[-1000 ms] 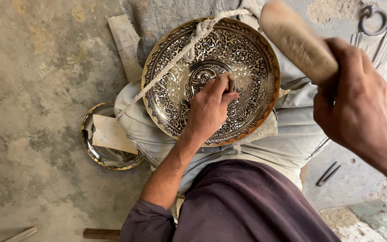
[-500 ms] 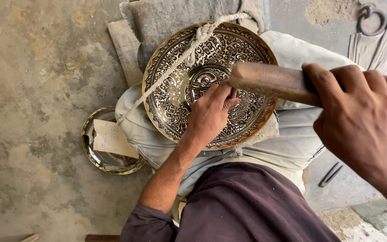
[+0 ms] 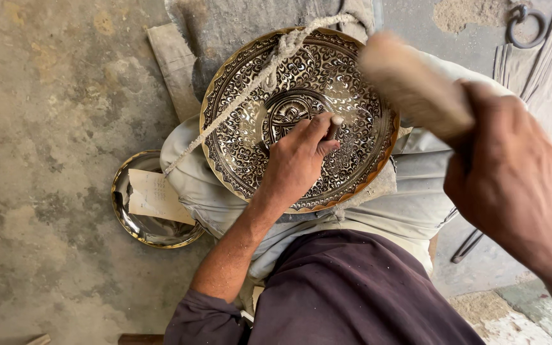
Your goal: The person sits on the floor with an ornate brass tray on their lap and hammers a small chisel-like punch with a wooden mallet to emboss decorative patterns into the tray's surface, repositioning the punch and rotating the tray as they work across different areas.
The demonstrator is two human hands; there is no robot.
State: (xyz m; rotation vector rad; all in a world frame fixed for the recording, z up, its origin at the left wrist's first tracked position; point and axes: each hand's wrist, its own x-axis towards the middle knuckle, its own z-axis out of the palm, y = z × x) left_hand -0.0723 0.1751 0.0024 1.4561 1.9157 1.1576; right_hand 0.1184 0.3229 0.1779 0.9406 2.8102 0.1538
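Head view: left hand (image 3: 295, 163) pins chisel (image 3: 335, 125) on ornate round brass plate (image 3: 237, 153) — engraved.

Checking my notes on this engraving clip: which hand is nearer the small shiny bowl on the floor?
Left. The left hand rests on the engraved plate, beside the bowl; the right hand is raised far across.

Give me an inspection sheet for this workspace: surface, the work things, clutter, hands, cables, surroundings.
Surface: rough stained concrete floor; the work rests on the person's lap.
Work things: round engraved metal plate, a rope across it; small chisel on the plate; wooden mallet, blurred.
Clutter: shiny metal dish holding a paper slip; wooden strip; iron ring.
Hands: left hand holds the chisel; right hand grips the mallet above the plate.
Cables: nothing seen.
Surroundings: grey cloth at right.
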